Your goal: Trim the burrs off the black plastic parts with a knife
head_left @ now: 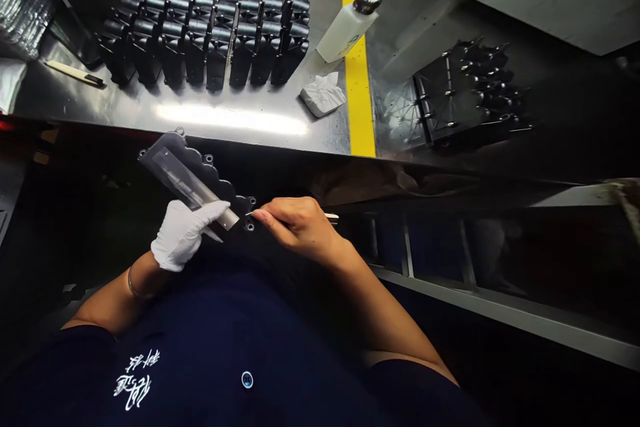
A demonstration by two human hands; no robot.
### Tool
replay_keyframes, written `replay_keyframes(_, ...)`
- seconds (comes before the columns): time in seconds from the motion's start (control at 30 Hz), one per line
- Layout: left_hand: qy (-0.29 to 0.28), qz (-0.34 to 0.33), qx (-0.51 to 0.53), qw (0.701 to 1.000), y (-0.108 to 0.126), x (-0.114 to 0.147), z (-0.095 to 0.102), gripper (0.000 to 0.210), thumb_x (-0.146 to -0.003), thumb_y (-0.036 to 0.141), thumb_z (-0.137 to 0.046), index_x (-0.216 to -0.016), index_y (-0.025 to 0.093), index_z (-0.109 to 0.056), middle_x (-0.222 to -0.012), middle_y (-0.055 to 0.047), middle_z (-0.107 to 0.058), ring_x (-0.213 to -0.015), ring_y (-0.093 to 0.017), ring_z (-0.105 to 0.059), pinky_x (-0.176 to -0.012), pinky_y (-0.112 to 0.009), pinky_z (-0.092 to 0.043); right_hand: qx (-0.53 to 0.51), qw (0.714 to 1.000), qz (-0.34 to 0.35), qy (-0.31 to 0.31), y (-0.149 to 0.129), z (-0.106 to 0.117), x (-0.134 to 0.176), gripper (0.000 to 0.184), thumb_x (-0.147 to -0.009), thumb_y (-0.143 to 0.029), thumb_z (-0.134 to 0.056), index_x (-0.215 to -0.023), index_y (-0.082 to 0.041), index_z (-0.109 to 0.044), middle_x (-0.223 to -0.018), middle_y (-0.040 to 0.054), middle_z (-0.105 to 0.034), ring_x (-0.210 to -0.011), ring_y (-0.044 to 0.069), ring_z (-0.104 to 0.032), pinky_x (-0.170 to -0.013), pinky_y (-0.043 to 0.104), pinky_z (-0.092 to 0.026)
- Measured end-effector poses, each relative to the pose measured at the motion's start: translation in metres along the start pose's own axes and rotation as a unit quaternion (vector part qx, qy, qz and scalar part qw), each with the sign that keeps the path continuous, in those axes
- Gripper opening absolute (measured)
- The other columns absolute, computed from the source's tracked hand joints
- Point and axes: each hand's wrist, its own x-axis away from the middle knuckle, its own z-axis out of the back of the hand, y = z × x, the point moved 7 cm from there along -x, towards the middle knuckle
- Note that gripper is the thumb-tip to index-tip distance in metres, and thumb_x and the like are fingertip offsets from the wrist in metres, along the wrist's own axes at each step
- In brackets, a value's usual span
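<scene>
My left hand [181, 232], in a white glove, is closed on the lower end of a dark scalloped cover [220, 182] with small eyelets along its edge. A flat metallic strip lies along the cover's face, with my thumb across it. My bare right hand [300, 224] pinches a slim knife-like tool; its pale handle end [331, 217] sticks out behind the hand. The tool's small tip touches or nearly touches the cover's right end, beside the eyelets. Most of the tool is hidden in my fingers.
On the metal bench [200, 110] stand rows of black ribbed parts [220, 34]. A pale-handled cutter [75, 74] lies left of them. To the right are a white bottle [345, 30] with its cap flipped up, a tissue pack [323, 95], yellow tape [361, 114] and more dark parts [493, 80].
</scene>
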Motion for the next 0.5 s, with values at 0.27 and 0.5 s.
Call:
replay_keyframes(0.27, -0.139, 0.122, 0.088, 0.979, -0.005, -0.004, -0.017, 0.029, -0.074, 0.023, -0.074, -0.1, 0.014, -0.069, -0.088, -0.008, -0.073, -0.074, -0.02, -0.07, -0.054, -0.023, -0.054, 0.157, 0.973, 0.137, -0.104, -0.022, 0.013, 0.005, 0.055, -0.092, -0.06, -0.042, -0.074, -0.014, -0.064, -0.061, 0.0028, -0.057, -0.056, 0.012, -0.047, -0.052, 0.026, -0.028)
replay_keyframes(0.5, -0.155, 0.192, 0.133, 0.96, -0.015, -0.003, -0.027, 0.017, -0.077, 0.013, -0.069, -0.093, 0.009, -0.071, -0.081, -0.008, -0.073, -0.068, -0.016, -0.069, -0.059, -0.022, -0.056, 0.294, 0.925, 0.24, -0.001, -0.029, 0.006, 0.004, 0.052, -0.096, -0.049, -0.046, -0.055, -0.018, -0.052, -0.052, -0.0002, -0.045, -0.054, 0.013, -0.035, -0.051, 0.028, -0.022)
